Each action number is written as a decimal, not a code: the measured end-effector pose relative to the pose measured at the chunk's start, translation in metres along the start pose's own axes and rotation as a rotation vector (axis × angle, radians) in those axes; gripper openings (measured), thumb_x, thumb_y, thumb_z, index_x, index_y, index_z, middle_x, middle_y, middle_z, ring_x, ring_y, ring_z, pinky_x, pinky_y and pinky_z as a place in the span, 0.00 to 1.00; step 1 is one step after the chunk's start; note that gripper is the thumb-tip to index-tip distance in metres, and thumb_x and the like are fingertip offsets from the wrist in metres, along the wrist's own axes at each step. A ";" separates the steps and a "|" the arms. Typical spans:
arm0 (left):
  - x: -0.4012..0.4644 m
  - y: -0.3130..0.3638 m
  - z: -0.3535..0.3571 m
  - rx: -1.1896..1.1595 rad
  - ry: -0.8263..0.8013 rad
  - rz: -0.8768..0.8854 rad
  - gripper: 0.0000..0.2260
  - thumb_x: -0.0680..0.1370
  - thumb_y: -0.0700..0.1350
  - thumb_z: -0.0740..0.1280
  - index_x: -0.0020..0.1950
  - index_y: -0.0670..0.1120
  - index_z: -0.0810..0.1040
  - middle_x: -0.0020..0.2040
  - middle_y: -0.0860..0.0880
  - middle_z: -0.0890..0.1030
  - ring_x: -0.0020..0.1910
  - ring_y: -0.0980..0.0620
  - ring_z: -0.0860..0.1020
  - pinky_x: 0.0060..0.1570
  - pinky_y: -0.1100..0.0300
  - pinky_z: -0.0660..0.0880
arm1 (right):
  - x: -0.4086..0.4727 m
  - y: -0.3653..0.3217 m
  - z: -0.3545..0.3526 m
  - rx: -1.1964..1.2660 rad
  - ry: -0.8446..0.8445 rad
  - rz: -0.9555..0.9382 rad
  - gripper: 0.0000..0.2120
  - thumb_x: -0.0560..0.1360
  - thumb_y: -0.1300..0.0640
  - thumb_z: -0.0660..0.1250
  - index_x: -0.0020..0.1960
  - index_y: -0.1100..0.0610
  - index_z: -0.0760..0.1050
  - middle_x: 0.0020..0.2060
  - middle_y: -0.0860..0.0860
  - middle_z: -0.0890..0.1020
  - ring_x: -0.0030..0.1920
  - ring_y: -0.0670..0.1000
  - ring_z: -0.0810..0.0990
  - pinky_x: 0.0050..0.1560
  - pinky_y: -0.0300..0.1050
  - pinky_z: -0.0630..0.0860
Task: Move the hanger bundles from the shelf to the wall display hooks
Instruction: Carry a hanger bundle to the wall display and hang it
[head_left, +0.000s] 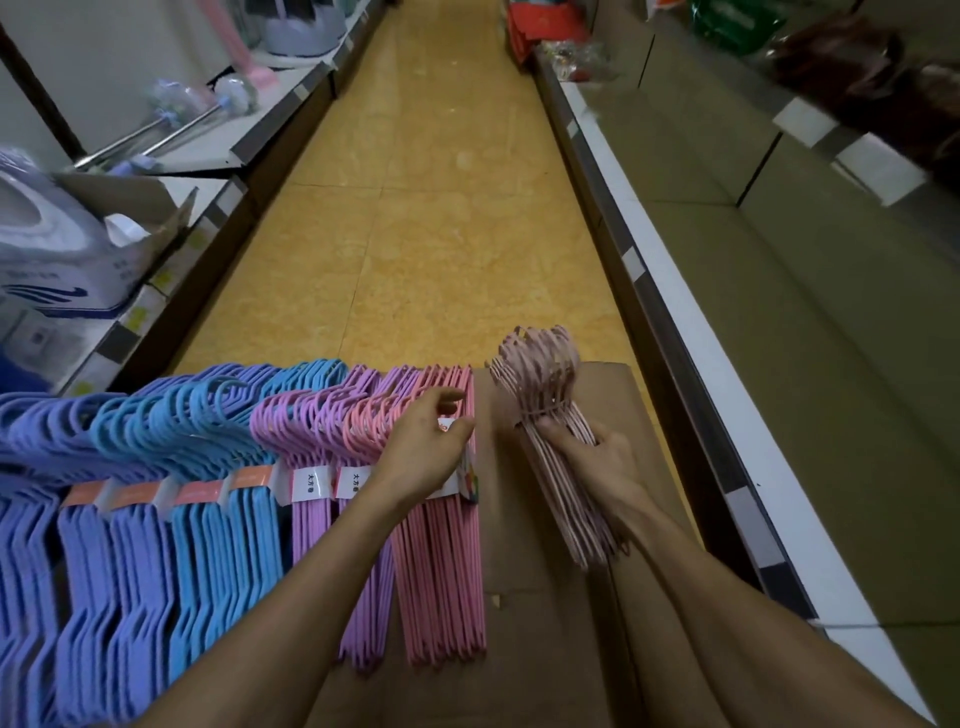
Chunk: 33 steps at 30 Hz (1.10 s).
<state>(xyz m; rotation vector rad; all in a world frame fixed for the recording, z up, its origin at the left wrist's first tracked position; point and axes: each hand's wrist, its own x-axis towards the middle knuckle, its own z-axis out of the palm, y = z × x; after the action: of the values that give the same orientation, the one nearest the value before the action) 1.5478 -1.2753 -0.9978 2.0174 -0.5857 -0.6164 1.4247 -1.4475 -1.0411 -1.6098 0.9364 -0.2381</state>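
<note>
A row of banded hanger bundles lies side by side on a brown cardboard surface (550, 613): violet (31, 519), blue (208, 519), lilac (311, 431) and pink (441, 571). My left hand (426, 447) rests on the pink bundle near its paper label, fingers loosely curled over the hanger necks. To the right, my right hand (592, 457) grips a separate pale pink bundle (540, 374) just below its tie, hooks pointing away from me. That bundle is tilted and apart from the row.
A yellow tiled aisle (431, 208) runs ahead between shelves. The left shelf (208, 171) carries metal rods, a cardboard box and wrapped goods. The right shelf (779, 312) has grey-green boards and a white edge; bagged goods sit farther back.
</note>
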 end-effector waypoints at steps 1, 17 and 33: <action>-0.002 0.001 -0.001 -0.030 0.005 -0.034 0.19 0.82 0.48 0.63 0.72 0.48 0.69 0.67 0.48 0.74 0.61 0.46 0.78 0.63 0.44 0.75 | -0.003 -0.007 -0.006 0.022 -0.013 -0.026 0.18 0.68 0.40 0.75 0.52 0.49 0.80 0.43 0.48 0.85 0.44 0.48 0.84 0.42 0.43 0.80; -0.039 0.054 -0.056 -1.194 0.083 -0.209 0.08 0.79 0.42 0.66 0.57 0.42 0.75 0.53 0.42 0.76 0.54 0.42 0.77 0.57 0.46 0.74 | -0.070 -0.094 -0.022 0.516 -0.586 0.034 0.16 0.77 0.45 0.67 0.45 0.59 0.74 0.27 0.51 0.67 0.28 0.49 0.63 0.31 0.42 0.62; -0.075 0.094 -0.101 -1.386 0.164 -0.182 0.05 0.76 0.42 0.61 0.40 0.45 0.67 0.35 0.46 0.70 0.35 0.47 0.71 0.41 0.51 0.70 | -0.130 -0.162 -0.013 -0.151 -0.529 -0.305 0.22 0.69 0.53 0.77 0.59 0.51 0.72 0.46 0.54 0.75 0.38 0.47 0.77 0.41 0.42 0.76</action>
<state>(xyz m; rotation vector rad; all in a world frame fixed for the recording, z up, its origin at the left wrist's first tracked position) 1.5391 -1.2092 -0.8561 0.7767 0.1701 -0.6669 1.4019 -1.3726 -0.8481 -1.8285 0.3075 0.0552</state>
